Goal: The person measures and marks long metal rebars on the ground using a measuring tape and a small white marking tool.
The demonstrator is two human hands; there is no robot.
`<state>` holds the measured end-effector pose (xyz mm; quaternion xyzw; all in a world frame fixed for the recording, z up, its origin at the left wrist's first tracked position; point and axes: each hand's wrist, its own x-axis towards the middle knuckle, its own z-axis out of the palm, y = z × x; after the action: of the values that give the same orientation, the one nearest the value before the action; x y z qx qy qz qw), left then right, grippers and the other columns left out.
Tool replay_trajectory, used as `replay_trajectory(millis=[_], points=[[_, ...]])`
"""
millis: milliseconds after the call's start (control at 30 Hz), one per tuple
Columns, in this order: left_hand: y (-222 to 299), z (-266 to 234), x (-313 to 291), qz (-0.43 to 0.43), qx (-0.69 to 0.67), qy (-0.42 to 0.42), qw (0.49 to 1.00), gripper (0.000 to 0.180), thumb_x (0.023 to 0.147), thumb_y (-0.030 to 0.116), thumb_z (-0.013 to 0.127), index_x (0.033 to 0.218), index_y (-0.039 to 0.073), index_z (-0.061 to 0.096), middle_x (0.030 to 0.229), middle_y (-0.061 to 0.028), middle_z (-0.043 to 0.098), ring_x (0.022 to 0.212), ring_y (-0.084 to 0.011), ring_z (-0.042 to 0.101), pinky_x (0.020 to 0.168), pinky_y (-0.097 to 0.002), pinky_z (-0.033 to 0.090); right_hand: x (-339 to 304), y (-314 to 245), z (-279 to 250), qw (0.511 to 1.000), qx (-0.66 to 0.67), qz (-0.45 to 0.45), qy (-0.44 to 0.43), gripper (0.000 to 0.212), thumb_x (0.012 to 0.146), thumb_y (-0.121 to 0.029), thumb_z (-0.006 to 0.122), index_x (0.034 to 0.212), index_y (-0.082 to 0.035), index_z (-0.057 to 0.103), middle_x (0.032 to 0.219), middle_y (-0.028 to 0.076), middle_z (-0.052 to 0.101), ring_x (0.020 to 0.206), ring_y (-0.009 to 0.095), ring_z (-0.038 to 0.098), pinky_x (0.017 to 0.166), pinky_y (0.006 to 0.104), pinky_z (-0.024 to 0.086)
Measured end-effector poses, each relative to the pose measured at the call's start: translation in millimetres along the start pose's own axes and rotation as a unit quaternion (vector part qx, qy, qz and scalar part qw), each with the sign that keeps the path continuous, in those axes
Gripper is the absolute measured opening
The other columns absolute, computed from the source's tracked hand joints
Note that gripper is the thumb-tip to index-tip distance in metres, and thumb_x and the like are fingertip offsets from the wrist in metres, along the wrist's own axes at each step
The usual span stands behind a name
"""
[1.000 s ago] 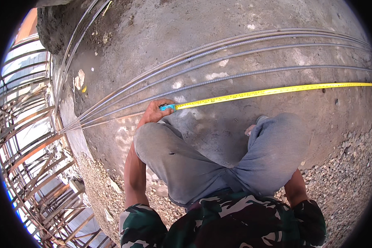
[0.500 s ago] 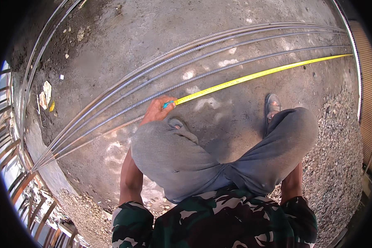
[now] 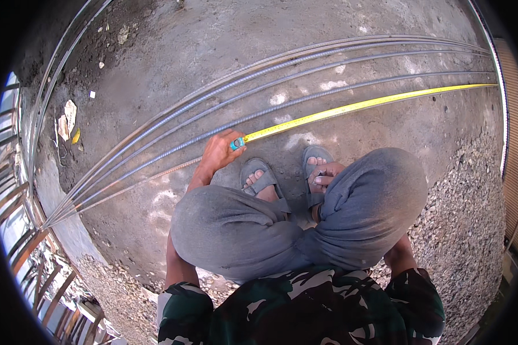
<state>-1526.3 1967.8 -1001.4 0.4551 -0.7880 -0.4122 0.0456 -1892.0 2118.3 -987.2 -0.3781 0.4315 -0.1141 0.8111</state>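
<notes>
My left hand (image 3: 217,150) is closed round the teal case of a tape measure (image 3: 237,144). Its yellow blade (image 3: 351,107) runs out of the case to the far right, alongside ribbed steel bars. One rusty bar (image 3: 172,169) passes beneath the left wrist, its farther part lying under or beside the blade. Partly hidden behind my right knee, my right hand (image 3: 330,170) hangs by my right sandal (image 3: 313,196). Its fingers look drawn together, and whatever they may hold is too small to make out.
Several long rebars (image 3: 230,123) fan across the concrete ground, bunched at the left. More bars (image 3: 43,98) curve along the left edge. Gravel (image 3: 460,230) covers the ground at the right, beside a corrugated sheet (image 3: 516,144). Dry scraps (image 3: 69,115) lie at the left.
My right foot has come in from the right, beside the left one. My right hand has come into view between my knees. The left hand still grips the tape measure, whose teal case shows more.
</notes>
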Motion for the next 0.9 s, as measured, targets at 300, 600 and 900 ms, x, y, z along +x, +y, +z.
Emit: replay_trajectory(millis=[300, 600, 900], points=[[-3, 12, -15, -0.036, 0.138, -0.012, 0.990, 0.035, 0.085, 0.026, 0.071, 0.118, 0.015, 0.066, 0.109, -0.0102, 0.062, 0.090, -0.0332, 0.065, 0.077, -0.0439, 0.053, 64, -47, -22, 0.959, -0.083, -0.064, 0.264, 0.030, 0.095, -0.011, 0.061, 0.122, -0.001, 0.060, 0.092, 0.007, 0.067, 0.076, 0.013, 0.062, 0.071, 0.0277, 0.053], [16, 20, -24, -0.051, 0.219, -0.041, 0.973, 0.034, 0.089, 0.027, 0.065, 0.122, 0.020, 0.064, 0.112, -0.0096, 0.059, 0.092, -0.0298, 0.066, 0.075, -0.0409, 0.056, 128, -75, -14, 0.875, -0.364, -0.236, 0.216, 0.021, 0.088, -0.015, 0.065, 0.106, -0.005, 0.065, 0.100, 0.014, 0.067, 0.089, 0.035, 0.065, 0.077, 0.0431, 0.050], [15, 36, -20, -0.043, 0.269, -0.012, 0.962, 0.032, 0.089, 0.024, 0.063, 0.121, 0.018, 0.064, 0.108, -0.0079, 0.058, 0.093, -0.0277, 0.064, 0.068, -0.0370, 0.057, 171, -71, -19, 0.859, -0.440, -0.211, 0.156, 0.021, 0.086, -0.009, 0.063, 0.107, -0.006, 0.067, 0.097, 0.014, 0.064, 0.092, 0.037, 0.062, 0.081, 0.0465, 0.048]])
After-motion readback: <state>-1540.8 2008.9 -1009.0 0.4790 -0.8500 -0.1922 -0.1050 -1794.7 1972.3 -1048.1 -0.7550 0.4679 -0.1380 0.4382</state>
